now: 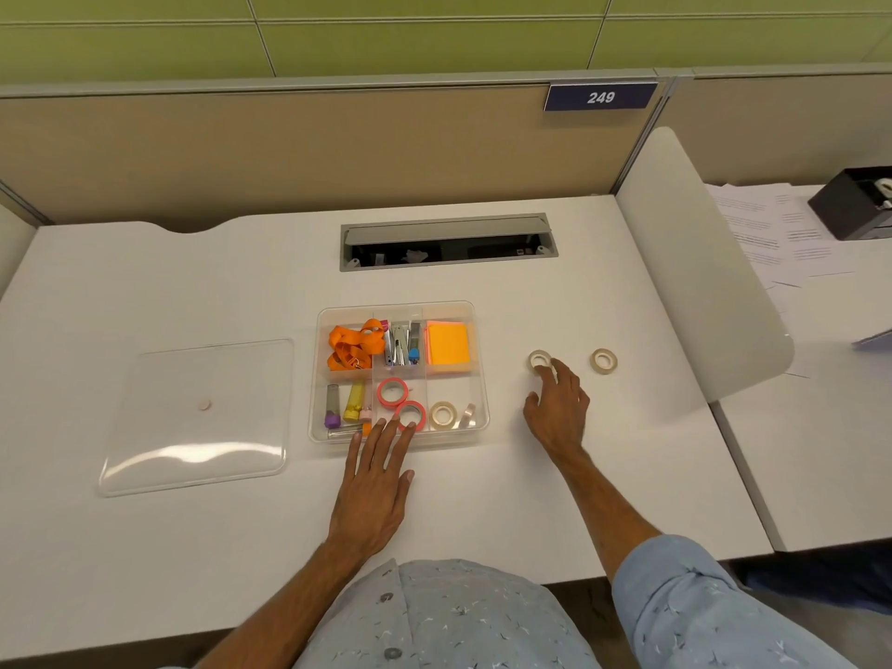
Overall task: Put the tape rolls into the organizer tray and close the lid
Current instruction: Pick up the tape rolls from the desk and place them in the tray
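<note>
A clear organizer tray (480, 379) sits mid-desk. Its front middle compartment holds two red tape rolls (392, 391) (411, 413); the front right one holds a clear tape roll (443, 414) and a second one on edge (468, 415). My left hand (379, 480) lies flat, its fingertips over the tray's front rim, touching the nearer red roll. Two beige tape rolls lie on the desk to the right, one (539, 360) at the fingertips of my right hand (557, 408), the other (603, 360) farther right. The clear lid (198, 417) lies flat left of the tray.
The tray also holds an orange lanyard (352, 345), staplers (399, 342), orange sticky notes (448, 342) and small tubes (345, 403). A cable hatch (449, 241) is open behind it. A white divider (695, 263) stands at the right, with papers and a black dispenser (854, 202) beyond.
</note>
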`<act>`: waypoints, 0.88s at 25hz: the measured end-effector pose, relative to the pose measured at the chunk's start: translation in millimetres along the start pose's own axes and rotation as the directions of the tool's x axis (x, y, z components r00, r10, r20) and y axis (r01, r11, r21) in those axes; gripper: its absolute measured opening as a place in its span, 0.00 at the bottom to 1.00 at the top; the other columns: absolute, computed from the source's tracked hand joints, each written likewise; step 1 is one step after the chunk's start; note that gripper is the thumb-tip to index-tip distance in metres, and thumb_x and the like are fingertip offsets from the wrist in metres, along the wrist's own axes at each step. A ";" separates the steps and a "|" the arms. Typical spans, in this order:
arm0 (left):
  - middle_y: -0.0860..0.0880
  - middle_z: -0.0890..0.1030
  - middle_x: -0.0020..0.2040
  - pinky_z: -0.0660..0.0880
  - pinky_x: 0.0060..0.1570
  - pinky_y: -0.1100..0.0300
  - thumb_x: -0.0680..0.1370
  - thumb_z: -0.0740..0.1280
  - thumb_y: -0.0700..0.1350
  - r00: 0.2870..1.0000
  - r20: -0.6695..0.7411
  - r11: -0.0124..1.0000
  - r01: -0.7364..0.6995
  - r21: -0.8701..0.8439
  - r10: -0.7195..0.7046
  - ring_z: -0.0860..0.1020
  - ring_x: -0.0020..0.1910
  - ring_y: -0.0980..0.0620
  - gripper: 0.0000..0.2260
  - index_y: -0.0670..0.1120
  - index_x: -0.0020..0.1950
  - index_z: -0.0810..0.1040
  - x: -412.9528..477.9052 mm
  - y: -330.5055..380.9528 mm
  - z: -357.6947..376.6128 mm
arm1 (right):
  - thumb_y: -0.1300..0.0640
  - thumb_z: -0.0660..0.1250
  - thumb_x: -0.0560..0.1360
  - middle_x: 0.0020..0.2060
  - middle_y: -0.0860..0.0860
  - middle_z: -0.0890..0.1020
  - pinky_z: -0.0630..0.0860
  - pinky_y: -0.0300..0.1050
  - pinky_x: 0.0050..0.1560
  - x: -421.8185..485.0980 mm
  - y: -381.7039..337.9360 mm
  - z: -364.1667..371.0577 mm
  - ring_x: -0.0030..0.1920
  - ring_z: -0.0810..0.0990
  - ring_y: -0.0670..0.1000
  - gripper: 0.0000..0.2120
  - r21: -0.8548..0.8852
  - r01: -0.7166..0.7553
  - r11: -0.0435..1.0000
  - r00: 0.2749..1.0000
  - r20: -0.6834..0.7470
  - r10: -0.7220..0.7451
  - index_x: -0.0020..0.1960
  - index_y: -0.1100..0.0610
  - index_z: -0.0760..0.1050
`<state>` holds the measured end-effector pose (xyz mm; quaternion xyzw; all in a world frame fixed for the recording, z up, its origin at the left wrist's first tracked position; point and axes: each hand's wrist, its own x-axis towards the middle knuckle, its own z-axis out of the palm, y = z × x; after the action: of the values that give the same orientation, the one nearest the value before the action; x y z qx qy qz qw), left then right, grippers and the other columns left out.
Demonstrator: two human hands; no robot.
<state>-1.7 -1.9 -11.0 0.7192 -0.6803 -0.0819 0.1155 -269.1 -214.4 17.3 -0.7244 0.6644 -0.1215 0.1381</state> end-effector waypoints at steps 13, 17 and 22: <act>0.45 0.62 0.86 0.57 0.83 0.35 0.89 0.47 0.59 1.000 -0.018 1.000 0.000 -0.028 -0.001 0.58 0.86 0.42 0.28 0.54 0.89 0.48 -0.4 2.8 -1.9 | 0.51 0.73 0.73 0.50 0.48 0.80 0.70 0.51 0.47 -21.9 -3.0 -4.8 0.50 0.77 0.54 0.12 0.071 0.066 0.995 0.995 -0.080 -0.060 0.55 0.51 0.75; 0.44 0.62 0.86 0.58 0.82 0.34 0.89 0.47 0.59 1.000 -0.015 0.999 0.010 -0.051 -0.010 0.58 0.86 0.42 0.28 0.55 0.89 0.49 -0.7 3.8 -3.2 | 0.49 0.71 0.75 0.58 0.45 0.80 0.70 0.52 0.54 -19.9 -31.2 -21.0 0.57 0.75 0.50 0.18 0.190 0.226 0.955 0.973 -0.102 -0.209 0.64 0.48 0.75; 0.44 0.63 0.86 0.59 0.82 0.33 0.88 0.45 0.61 1.000 0.007 0.998 0.018 -0.064 -0.017 0.60 0.85 0.41 0.28 0.55 0.88 0.49 0.8 5.7 -5.9 | 0.47 0.68 0.77 0.61 0.48 0.80 0.72 0.55 0.60 -17.9 -66.4 -19.4 0.61 0.76 0.53 0.18 0.126 0.390 0.912 0.921 -0.036 -0.389 0.65 0.48 0.76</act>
<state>-5.4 -2.6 -3.7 0.7208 -0.6713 -0.1070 0.1355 -216.0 -192.1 59.5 -0.8309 0.4982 -0.1934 0.1548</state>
